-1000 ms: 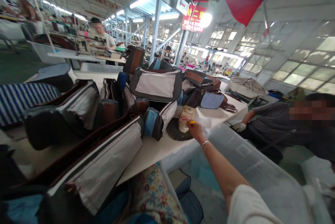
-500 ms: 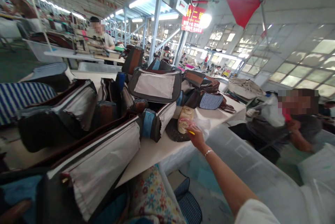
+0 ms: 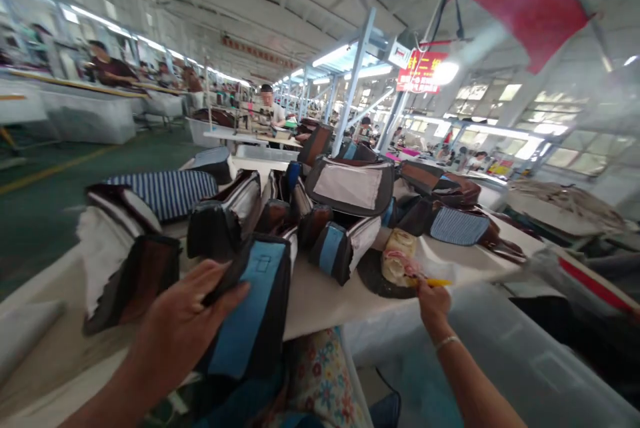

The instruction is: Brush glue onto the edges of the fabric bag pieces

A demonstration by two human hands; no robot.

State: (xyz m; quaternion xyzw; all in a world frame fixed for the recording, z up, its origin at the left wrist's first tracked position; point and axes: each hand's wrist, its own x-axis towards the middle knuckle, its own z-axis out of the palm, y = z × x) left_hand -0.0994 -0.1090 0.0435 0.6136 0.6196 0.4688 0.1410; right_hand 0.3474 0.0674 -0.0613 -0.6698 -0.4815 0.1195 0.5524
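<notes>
My left hand (image 3: 187, 321) grips the edge of a sewn bag piece (image 3: 253, 318), thumb on the near side. Its dark end with a blue strip faces me, standing roughly upright over my lap. My right hand (image 3: 434, 305) is closed around a thin yellow-handled tool (image 3: 438, 282) beside a stained, cream-coloured container (image 3: 400, 245). The tool's working end is hidden or too blurred to make out. Under the container lies a dark round pad (image 3: 373, 276) on the table (image 3: 315, 298).
Several more bag pieces crowd the table, among them a blue-striped one (image 3: 167, 193) and a dark one with a pale panel (image 3: 350, 185). A translucent plastic bin (image 3: 505, 328) stands right of the table. Floral cloth (image 3: 325, 375) covers my lap.
The bag piece in my left hand has turned from its long pale side to its blue-striped end. My left hand has come into fuller view. The camera view has swung left.
</notes>
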